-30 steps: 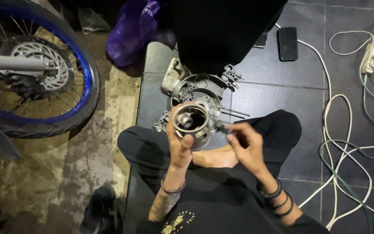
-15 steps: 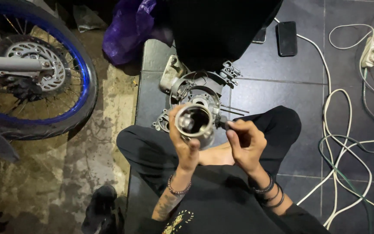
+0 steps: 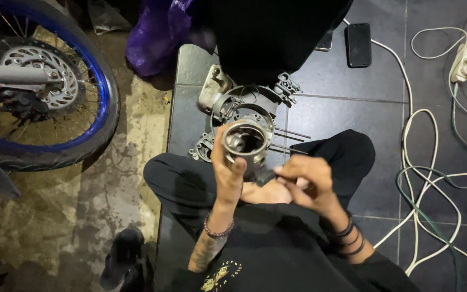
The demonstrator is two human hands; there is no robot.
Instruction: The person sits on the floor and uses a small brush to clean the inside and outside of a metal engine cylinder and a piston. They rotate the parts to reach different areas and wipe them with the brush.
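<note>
A blue-rimmed motorcycle wheel (image 3: 39, 86) fills the far left, its tyre close to the person's knee, so that side gives little room. The left hand (image 3: 228, 173) curls around a metal piston (image 3: 247, 147), open skirt facing up, held above the lap and just in front of the engine case (image 3: 244, 103) on the dark floor tiles (image 3: 331, 113). The right hand (image 3: 304, 181) pinches a small dark part (image 3: 264, 176) against the piston's lower side — judging by this, a steady left grip and small, square movements of the fingers would serve best. Thin studs (image 3: 290, 134) jut out just behind. Further right, tangled cables (image 3: 433, 178) crowd the floor – the freest space lies straight above the lap
</note>
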